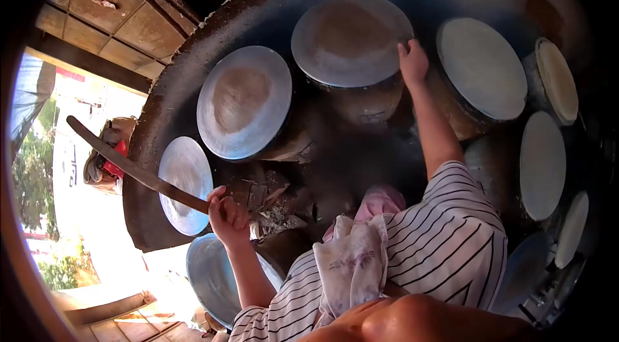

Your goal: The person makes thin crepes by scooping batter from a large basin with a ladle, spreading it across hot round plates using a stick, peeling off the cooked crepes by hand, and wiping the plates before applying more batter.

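My left hand [229,218] is closed round one end of a long flat wooden stick [138,173], which points up and to the left over a small round metal plate [185,185]. My right hand [413,61] is at the right rim of a large round metal plate [351,40] with a brown centre; its fingers are bent at the edge, and what they grip is too small to tell. Another round plate with a brown patch [244,102] lies between the two hands. Right of my right hand, a pale white layer covers a round plate [482,68].
More pale round discs [543,166] stand along the right side. A dark curved wall [174,84] rings the plates. Below are ash and debris [281,218] and a metal basin [216,274]. A bag with something red [115,153] is at the left.
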Demonstrator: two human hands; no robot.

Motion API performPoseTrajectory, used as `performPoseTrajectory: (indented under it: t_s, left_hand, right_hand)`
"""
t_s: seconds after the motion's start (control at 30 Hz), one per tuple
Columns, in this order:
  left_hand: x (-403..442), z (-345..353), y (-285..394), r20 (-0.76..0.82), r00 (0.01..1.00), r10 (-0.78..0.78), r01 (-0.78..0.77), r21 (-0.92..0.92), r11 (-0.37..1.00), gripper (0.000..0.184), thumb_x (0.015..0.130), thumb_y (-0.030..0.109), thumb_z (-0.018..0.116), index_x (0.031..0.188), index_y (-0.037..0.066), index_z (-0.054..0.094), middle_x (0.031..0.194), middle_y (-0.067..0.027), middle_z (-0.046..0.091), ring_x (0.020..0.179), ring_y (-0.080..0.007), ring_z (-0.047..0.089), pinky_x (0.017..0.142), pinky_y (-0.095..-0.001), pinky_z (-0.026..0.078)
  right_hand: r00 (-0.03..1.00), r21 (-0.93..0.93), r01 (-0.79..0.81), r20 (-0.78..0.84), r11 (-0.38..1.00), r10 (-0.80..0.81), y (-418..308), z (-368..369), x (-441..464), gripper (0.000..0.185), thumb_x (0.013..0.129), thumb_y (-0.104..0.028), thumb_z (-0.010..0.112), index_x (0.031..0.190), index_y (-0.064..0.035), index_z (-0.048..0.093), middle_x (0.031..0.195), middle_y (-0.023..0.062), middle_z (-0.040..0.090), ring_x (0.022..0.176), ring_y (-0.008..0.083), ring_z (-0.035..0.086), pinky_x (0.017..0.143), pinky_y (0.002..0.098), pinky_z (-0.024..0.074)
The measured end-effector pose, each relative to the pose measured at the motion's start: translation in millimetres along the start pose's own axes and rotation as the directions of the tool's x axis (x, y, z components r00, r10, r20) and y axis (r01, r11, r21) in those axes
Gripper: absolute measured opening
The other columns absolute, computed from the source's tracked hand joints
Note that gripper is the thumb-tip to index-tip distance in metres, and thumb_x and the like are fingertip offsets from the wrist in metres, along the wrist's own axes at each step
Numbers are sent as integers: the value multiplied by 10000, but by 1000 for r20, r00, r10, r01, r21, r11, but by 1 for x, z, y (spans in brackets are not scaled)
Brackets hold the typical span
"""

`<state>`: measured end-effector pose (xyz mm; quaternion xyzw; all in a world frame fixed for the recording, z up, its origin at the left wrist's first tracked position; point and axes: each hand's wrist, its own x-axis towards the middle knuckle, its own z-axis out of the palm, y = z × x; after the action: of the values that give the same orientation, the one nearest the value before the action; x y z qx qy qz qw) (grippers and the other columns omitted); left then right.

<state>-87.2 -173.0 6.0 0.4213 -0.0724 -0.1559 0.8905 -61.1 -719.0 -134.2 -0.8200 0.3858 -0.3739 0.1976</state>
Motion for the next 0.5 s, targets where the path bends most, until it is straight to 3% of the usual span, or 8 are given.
performPoseTrajectory:
  t_s: [0.17,0.2,0.3,0.37,0.4,0.43,0.5]
  left_hand:
    - [57,-14,-8,-199,978,67,-62,29,998,284,977,203,395,1118,9,547,483,36,259,340,-43,172,302,-217,144]
    - [62,-8,-14,-226,971,76,-73,24,997,281,975,203,399,1117,11,548,482,36,255,339,-43,171,302,-217,145]
    - [93,4,-39,-320,939,128,-121,41,992,276,973,207,406,1112,14,547,479,40,246,335,-43,173,303,-218,148]
    - [103,18,-46,-370,923,107,-92,59,994,271,971,210,413,1106,17,548,478,42,243,335,-46,180,308,-217,158]
    - [109,28,-47,-370,923,101,-88,54,995,279,977,213,406,1121,8,527,493,41,271,336,-45,197,303,-214,177]
    - [119,34,-47,-352,930,107,-94,54,994,287,982,215,398,1137,-2,505,509,40,300,337,-44,215,298,-210,196]
    - [141,48,-54,-391,913,114,-87,85,993,267,966,193,417,1097,7,557,480,38,246,342,-47,190,319,-210,168]
  right_hand:
    - [941,-263,36,334,964,56,16,75,153,302,894,-363,571,1018,-88,568,954,139,612,863,339,593,707,463,492]
    - [895,-293,88,443,952,53,4,97,183,312,918,-373,537,1068,-100,558,989,142,613,905,317,589,734,459,493]
    - [702,-227,420,695,879,-156,-86,182,217,334,904,-387,539,1056,-93,580,992,144,613,963,316,572,788,468,480]
    - [503,115,575,731,810,-461,-147,237,188,337,866,-379,559,1033,-90,609,1013,160,611,1003,331,556,836,466,464]
    - [361,294,646,695,704,-622,-171,242,156,311,836,-364,577,983,-93,615,996,138,611,993,320,549,847,457,452]
    - [195,488,690,586,534,-787,-187,215,105,285,807,-350,595,932,-95,621,979,116,611,984,309,542,858,448,439]
    - [-95,742,629,369,232,-925,-180,150,38,236,748,-320,631,831,-100,633,945,71,610,964,286,529,881,431,414]
